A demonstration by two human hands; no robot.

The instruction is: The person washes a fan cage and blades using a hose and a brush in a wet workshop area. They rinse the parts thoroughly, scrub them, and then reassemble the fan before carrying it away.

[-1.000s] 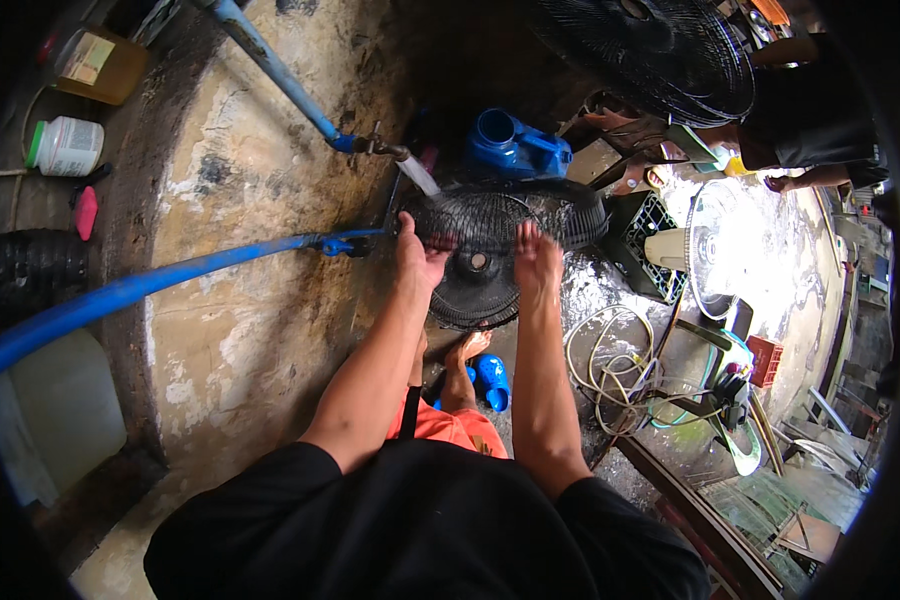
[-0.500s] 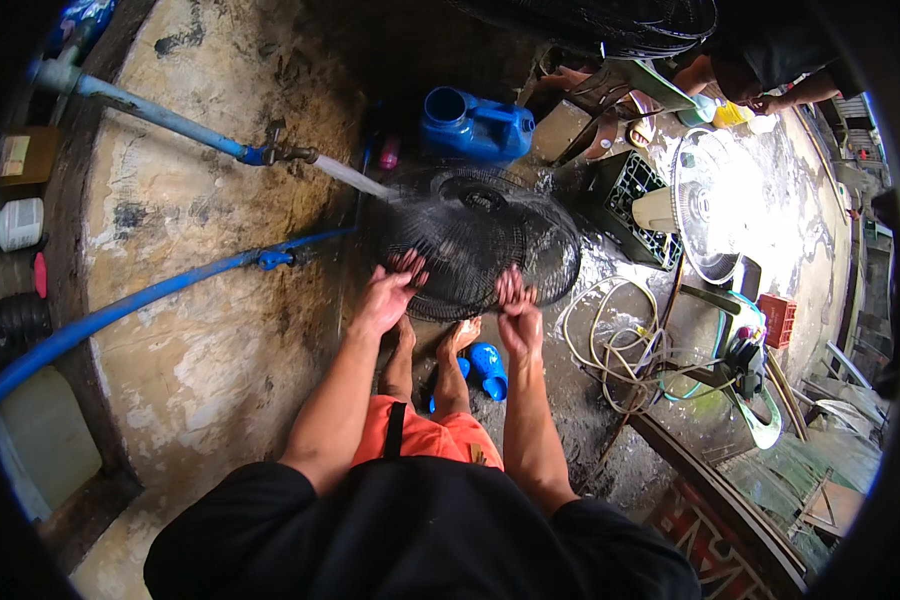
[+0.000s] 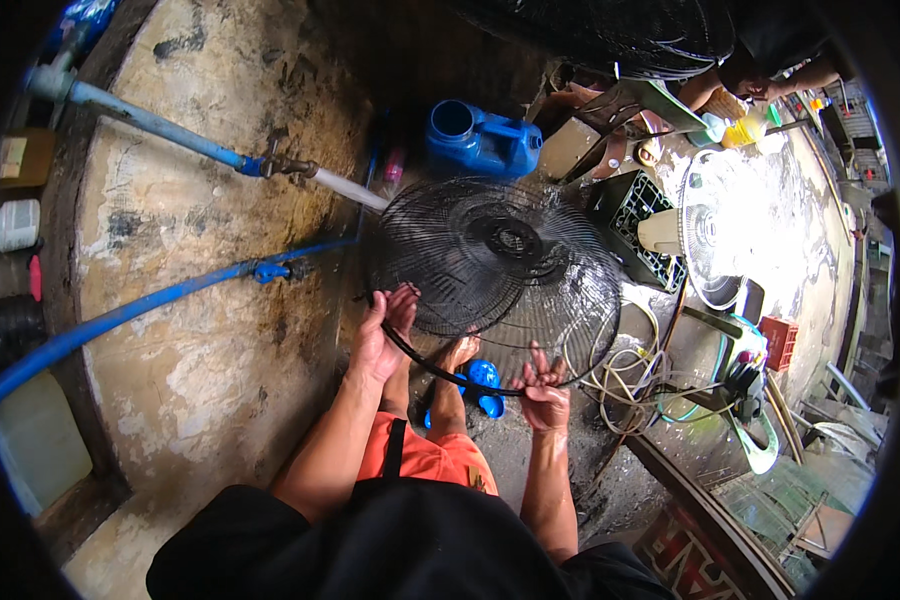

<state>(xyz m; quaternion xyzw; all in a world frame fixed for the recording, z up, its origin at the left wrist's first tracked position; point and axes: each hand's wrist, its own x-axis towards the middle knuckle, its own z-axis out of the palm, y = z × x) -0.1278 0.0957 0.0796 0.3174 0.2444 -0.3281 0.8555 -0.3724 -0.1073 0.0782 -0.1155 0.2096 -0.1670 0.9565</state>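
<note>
A round black wire fan grille [image 3: 450, 290] is held in front of me, tilted, its dark hub in the middle. On its near left rim my left hand [image 3: 382, 338] grips, thumb and palm against the edge. My right hand [image 3: 544, 392] holds the near right rim with several fingers bent and partly spread. Between the hands, a thick black rim edge [image 3: 440, 372] runs in an arc. A stream of water [image 3: 352, 190] from the brass tap [image 3: 292, 166] strikes the grille's far left side.
Beyond the grille stands a blue cut-open jug [image 3: 485, 138]. To the right are a black crate [image 3: 630, 215], another fan grille [image 3: 710, 225], a coiled pale hose [image 3: 625, 375] and a red crate [image 3: 778, 343]. Blue clogs [image 3: 485, 380] lie by my feet. A person's arm [image 3: 810, 78] shows far right.
The grille has shifted right and turned to show its face more fully. Both hands have moved slightly nearer me, the right one also further right.
</note>
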